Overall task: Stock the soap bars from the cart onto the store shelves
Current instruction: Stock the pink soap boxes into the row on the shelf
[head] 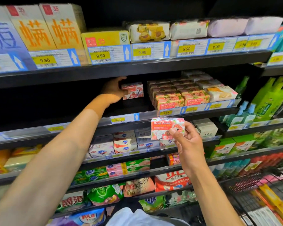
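Observation:
My left hand [113, 89] reaches deep into the second shelf [82, 126] and grips a red and white Goat Soap box [134, 90], which stands on the shelf. My right hand [187, 141] holds a second Goat Soap box [166, 130] by its lower right corner, in the air in front of the shelf edge. To the right on the same shelf lie rows of peach-coloured Goat Soap bars [180, 95]. The cart [252, 193], a black wire basket, shows at the lower right.
The top shelf [137, 67] carries large boxes and wrapped soaps above 9.90 price tags. Lower shelves hold several soap boxes and detergent bags. Green and blue bottles [268, 98] fill the unit to the right. The left part of the second shelf is dark.

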`<state>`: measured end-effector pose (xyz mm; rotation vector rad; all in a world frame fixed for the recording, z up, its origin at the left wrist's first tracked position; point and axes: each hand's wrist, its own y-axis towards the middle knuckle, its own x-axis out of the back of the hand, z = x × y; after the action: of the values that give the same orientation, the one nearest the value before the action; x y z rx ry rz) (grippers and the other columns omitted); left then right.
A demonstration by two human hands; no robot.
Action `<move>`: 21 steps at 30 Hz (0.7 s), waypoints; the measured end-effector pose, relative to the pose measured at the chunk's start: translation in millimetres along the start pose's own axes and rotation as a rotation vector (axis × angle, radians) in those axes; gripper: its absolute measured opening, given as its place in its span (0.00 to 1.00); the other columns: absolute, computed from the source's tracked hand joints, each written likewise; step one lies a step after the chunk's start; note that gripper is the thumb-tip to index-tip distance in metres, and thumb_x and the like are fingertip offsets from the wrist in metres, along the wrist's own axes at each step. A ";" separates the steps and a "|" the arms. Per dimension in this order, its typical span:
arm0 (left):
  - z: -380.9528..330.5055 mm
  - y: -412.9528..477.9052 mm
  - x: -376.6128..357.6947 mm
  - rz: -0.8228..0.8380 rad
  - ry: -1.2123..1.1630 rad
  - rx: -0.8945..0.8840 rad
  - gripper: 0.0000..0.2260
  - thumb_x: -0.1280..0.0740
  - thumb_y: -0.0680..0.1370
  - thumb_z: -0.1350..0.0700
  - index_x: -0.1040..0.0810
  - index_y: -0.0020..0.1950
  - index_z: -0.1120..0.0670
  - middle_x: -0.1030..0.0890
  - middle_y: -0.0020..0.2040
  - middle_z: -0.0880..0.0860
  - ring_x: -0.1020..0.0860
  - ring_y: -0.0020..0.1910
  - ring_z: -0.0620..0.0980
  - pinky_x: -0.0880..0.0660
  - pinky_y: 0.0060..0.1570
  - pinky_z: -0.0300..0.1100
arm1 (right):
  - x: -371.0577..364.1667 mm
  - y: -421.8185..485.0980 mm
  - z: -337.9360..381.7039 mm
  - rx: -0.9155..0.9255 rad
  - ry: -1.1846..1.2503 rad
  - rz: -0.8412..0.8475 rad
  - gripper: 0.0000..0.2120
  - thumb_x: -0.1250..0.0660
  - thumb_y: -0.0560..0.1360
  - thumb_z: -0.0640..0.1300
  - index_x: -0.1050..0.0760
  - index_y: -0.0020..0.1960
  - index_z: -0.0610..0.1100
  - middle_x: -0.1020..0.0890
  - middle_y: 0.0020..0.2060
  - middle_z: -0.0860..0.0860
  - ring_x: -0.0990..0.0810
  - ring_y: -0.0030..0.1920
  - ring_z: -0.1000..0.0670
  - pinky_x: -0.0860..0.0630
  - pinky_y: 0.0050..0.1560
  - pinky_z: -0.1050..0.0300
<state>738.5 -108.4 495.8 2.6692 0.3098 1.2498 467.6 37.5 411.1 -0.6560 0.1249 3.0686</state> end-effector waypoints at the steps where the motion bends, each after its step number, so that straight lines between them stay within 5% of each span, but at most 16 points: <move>1: -10.3 -15.8 4.1 -0.015 -0.017 -0.045 0.24 0.27 0.77 0.61 0.27 0.72 0.50 0.24 0.69 0.51 0.26 0.67 0.50 0.31 0.64 0.37 | -1.3 0.9 0.4 0.001 -0.005 0.004 0.18 0.25 0.72 0.40 0.23 0.61 0.42 0.13 0.52 0.46 0.15 0.54 0.46 0.20 0.53 0.59; 5: -47.3 -94.0 17.2 0.136 -0.328 -0.153 0.12 0.29 0.79 0.55 0.19 0.62 0.48 0.17 0.57 0.41 0.20 0.57 0.38 0.26 0.60 0.34 | -11.5 3.9 4.7 0.023 -0.054 0.044 0.19 0.24 0.70 0.44 0.21 0.60 0.45 0.14 0.55 0.45 0.16 0.58 0.44 0.20 0.56 0.54; 8: -58.4 -131.9 22.5 0.299 -0.367 -0.176 0.14 0.25 0.76 0.51 0.19 0.61 0.47 0.16 0.56 0.43 0.18 0.56 0.41 0.22 0.57 0.37 | -24.0 5.5 11.7 0.049 -0.040 0.099 0.20 0.24 0.70 0.44 0.21 0.61 0.46 0.14 0.55 0.45 0.15 0.57 0.44 0.19 0.56 0.53; 13: -62.6 -138.5 33.4 0.184 -0.380 -0.149 0.15 0.22 0.72 0.55 0.16 0.57 0.48 0.14 0.50 0.42 0.18 0.52 0.40 0.21 0.48 0.33 | -43.6 13.8 18.1 0.136 -0.112 0.173 0.22 0.24 0.72 0.45 0.23 0.65 0.45 0.15 0.57 0.47 0.16 0.59 0.46 0.19 0.58 0.52; 18: -49.1 -108.5 40.6 0.094 -0.604 -0.026 0.14 0.25 0.74 0.65 0.17 0.58 0.54 0.14 0.51 0.50 0.15 0.52 0.47 0.17 0.44 0.41 | -35.6 26.9 -3.8 0.408 -0.590 0.157 0.21 0.28 0.78 0.47 0.26 0.69 0.48 0.22 0.62 0.54 0.22 0.64 0.56 0.25 0.64 0.61; 21: -33.9 -82.9 36.8 0.064 -0.613 0.056 0.16 0.27 0.76 0.66 0.19 0.62 0.56 0.16 0.52 0.51 0.16 0.50 0.46 0.18 0.44 0.38 | -21.4 35.8 -26.0 0.593 -0.899 0.187 0.19 0.29 0.79 0.48 0.25 0.68 0.46 0.24 0.62 0.52 0.26 0.66 0.54 0.28 0.66 0.60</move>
<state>726.0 -16.5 523.8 2.9553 0.1672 0.3875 497.1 0.1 398.9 0.7676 1.0361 2.8876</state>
